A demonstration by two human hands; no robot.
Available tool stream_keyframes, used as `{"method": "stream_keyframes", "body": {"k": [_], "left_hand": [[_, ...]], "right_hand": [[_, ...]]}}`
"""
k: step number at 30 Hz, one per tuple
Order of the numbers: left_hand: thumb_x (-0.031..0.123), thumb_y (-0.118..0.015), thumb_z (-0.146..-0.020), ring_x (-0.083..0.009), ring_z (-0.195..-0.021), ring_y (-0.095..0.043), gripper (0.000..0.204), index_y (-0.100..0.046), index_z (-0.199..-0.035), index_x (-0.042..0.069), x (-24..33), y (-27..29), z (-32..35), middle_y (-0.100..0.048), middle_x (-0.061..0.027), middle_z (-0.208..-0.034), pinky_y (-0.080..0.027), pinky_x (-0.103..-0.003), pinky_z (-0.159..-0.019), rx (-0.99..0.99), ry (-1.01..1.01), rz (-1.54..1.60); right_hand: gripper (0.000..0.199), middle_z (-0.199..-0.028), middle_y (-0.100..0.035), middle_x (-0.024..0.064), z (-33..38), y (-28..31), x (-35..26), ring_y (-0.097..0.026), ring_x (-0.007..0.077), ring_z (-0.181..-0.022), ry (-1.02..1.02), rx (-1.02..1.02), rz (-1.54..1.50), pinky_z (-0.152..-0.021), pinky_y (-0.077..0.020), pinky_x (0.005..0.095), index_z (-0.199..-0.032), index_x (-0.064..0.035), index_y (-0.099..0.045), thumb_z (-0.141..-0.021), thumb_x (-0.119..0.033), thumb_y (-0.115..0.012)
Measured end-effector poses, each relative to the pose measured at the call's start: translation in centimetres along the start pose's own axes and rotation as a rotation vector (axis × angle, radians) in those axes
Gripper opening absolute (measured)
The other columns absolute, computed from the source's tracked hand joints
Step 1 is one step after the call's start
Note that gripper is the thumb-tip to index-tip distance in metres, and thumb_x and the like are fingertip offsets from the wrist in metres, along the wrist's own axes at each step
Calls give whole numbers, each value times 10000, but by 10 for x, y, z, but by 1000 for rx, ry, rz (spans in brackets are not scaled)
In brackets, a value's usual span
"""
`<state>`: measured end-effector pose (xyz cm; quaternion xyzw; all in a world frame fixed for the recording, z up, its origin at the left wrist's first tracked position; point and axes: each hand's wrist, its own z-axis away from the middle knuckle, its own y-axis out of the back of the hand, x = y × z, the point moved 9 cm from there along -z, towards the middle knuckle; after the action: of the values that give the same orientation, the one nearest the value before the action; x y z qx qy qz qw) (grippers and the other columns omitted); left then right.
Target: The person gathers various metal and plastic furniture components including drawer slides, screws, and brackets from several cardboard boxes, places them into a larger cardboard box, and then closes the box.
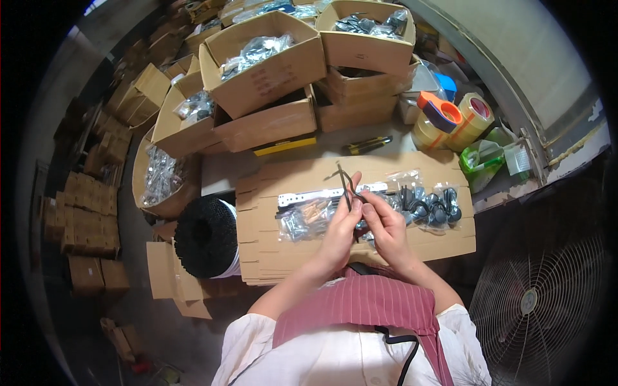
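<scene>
Both my hands are closed together over the middle of the work surface. My left hand (pixel 342 226) and my right hand (pixel 386 226) pinch a thin black cord (pixel 347 184), bent into a loop, with its ends crossing above my fingertips. Below them lies a stack of flat cardboard (pixel 261 222). On it, a white metal strip with holes (pixel 293 199) lies partly behind my hands. A clear bag of small metal hardware (pixel 295 225) is beside my left hand. To the right of my right hand lie clear bags of round black parts (pixel 444 207).
Open cardboard boxes (pixel 270 80) of bagged parts are piled at the back. A yellow-black cutter (pixel 368 145) lies before them. Tape rolls (pixel 473 116) and an orange-handled tool (pixel 441 110) stand back right. A black bristly roll (pixel 206 236) is left, a fan (pixel 528 301) right.
</scene>
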<state>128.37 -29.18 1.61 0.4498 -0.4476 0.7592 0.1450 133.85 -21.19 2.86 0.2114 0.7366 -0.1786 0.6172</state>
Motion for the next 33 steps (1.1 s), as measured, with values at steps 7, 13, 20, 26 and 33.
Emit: {"method": "stream_keyframes", "body": {"k": [7, 13, 20, 26, 33], "left_hand": [[467, -313, -1112, -286, -1480, -299, 652, -26, -1647, 229, -17, 4, -6, -306, -148, -1574, -295, -439, -1182, 5, -105, -190], [561, -329, -1083, -310, -1509, -232, 758, -23, -1642, 150, -10, 11, -7, -224, -209, -1635, -257, -417, -1198, 40, -191, -386], [453, -364, -1108, -242, -1356, -477, 625, -478, -1462, -49, 11, 20, 4, -528, -181, -1468, -368, -371, -1123, 68, -141, -517], [405, -425, -1102, -236, -1288, -540, 571, -501, -1441, -48, -19, 23, -1, -544, -173, -1447, -400, -331, -1097, -109, -19, -681], [179, -617, -1007, -250, -1231, -591, 431, -550, -1372, -41, -28, 37, 1, -489, -159, -1466, -495, -366, -1027, -49, -217, -936]], "right_hand": [[332, -1227, -633, 72, 21, -9, 25, -580, 129, -1105, -80, 53, -241, -970, -465, 271, -1351, -5, -569, -1092, -202, -502], [406, -1283, -606, 80, 31, -16, 30, -569, 148, -1172, -19, 2, -221, -1015, -443, 271, -1467, -24, -500, -1092, -179, -491], [329, -884, -624, -32, 39, -9, 39, -532, 29, -786, -534, -283, -356, -660, -423, 195, -1346, -25, -592, -1075, -203, -536], [272, -1102, -708, 39, 37, 34, 46, -602, 87, -888, -439, -341, -217, -809, -519, 262, -1234, 29, -623, -1052, -165, -571], [263, -893, -655, 121, 3, 135, -20, -611, 318, -880, 366, 48, 785, -807, -496, 395, -1065, -3, -689, -814, 57, -639]]}}
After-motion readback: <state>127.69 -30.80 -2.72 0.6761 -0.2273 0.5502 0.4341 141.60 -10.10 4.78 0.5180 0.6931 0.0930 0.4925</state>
